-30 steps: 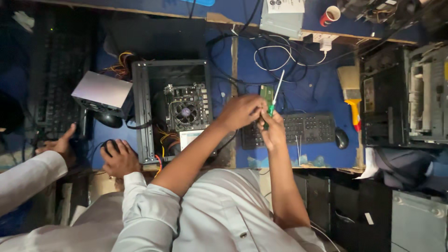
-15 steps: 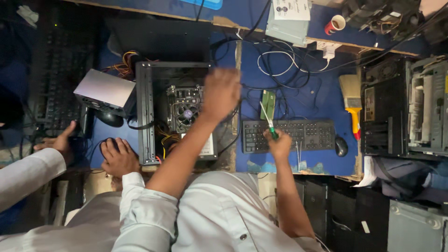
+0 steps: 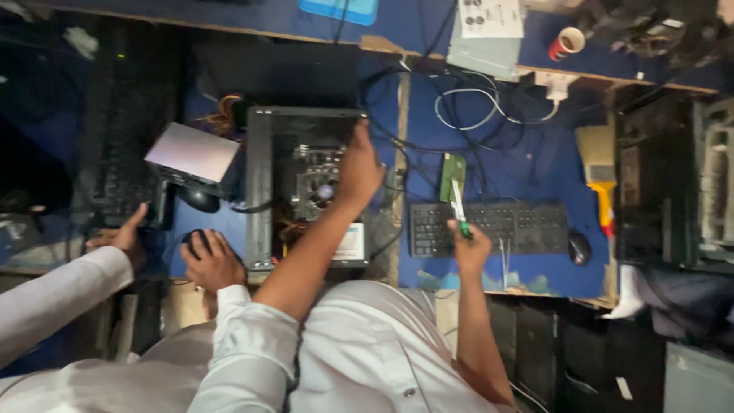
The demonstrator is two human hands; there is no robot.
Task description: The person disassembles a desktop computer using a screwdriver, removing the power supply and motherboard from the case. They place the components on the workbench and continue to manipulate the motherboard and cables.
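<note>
Meanwhile, right hand (image 3: 472, 252) pinches screwdriver (image 3: 459, 210); left hand (image 3: 359, 170) grips computer case (image 3: 260, 183).

The scene is dim, with deep shadow swallowing the left and right edges. Light falls brightest on the white shirts at the bottom. Motion blur softens the whole view, and fine detail is lost.

A black keyboard (image 3: 489, 228) lies on the blue table (image 3: 527, 160), a mouse (image 3: 579, 247) just beside it. A red cup (image 3: 566, 43) stands near tangled cables (image 3: 466, 115). A silver box (image 3: 193, 157) sits further left.
</note>
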